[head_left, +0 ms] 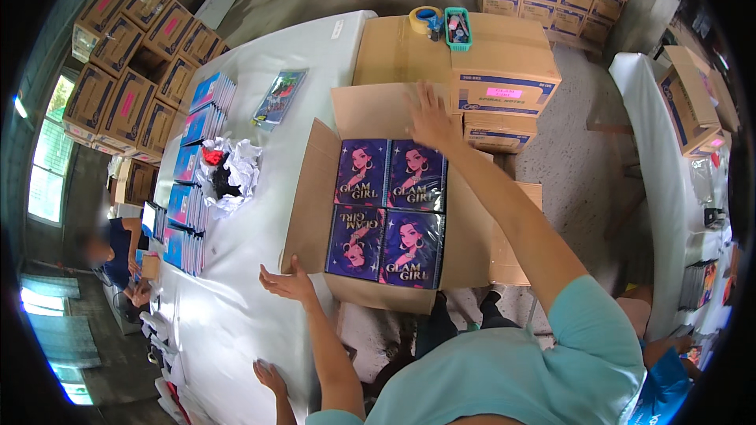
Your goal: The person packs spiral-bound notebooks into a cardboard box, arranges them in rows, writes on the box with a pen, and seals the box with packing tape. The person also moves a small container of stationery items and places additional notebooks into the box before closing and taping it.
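Note:
An open cardboard carton (382, 300) stands in front of me, its flaps folded outward. Several stacks of spiral notebooks (361, 173) with dark purple illustrated covers fill it, one stack turned the other way round. My right hand (431, 120) is over the right end of the carton's far flap (370, 110), fingers spread; whether it touches the cardboard I cannot tell. By the near corner of the left flap (309, 197), my left hand (288, 280) is open with its fingers apart. Neither hand holds anything.
Blue notebook stacks (187, 201), crumpled paper (236, 177) and a packaged booklet (279, 98) lie on the white-covered table (236, 299). A closed carton (504, 71) at the far right bears a green basket (457, 29) and tape rolls (426, 20). Another person's hand (270, 378) is below my left.

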Available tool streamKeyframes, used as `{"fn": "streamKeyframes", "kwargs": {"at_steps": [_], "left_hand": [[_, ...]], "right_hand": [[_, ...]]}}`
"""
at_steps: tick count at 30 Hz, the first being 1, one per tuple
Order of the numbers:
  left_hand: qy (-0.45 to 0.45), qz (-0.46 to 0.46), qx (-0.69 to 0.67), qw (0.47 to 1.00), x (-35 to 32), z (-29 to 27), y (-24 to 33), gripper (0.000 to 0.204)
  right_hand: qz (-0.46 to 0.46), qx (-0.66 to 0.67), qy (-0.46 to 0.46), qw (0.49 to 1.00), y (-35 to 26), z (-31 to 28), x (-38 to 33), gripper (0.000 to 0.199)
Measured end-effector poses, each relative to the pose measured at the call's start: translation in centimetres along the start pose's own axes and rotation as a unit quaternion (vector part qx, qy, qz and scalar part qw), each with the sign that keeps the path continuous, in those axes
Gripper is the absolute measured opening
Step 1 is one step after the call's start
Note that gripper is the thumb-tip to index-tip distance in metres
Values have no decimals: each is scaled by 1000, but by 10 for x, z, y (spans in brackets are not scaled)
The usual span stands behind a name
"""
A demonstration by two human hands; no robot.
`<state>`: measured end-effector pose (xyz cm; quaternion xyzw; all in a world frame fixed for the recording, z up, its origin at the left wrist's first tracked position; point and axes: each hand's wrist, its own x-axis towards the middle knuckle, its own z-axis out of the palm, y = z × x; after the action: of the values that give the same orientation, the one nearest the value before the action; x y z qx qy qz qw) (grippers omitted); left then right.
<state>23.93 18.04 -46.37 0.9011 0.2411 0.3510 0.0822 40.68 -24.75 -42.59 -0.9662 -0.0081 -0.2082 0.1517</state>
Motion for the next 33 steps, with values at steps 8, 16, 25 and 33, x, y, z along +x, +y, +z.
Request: {"fn": "streamKeyframes", "kwargs": {"at_steps": [8,16,25,33], "left_hand": [[-184,-330,-205,903,-39,21,-11,80],[-276,-609,-400,627,-38,11,9,119],[-235,417,-43,877,30,24,129,61],[-242,423,135,863,93,100,98,76]], "right_hand": [[71,-9,-244,967,-15,-25,33,77],[-8,86,-111,990,-55,-17,-65,88],[2,-13,-254,967,-59,30,68,69],[-43,63,-282,956,-74,75,2,58]]}}
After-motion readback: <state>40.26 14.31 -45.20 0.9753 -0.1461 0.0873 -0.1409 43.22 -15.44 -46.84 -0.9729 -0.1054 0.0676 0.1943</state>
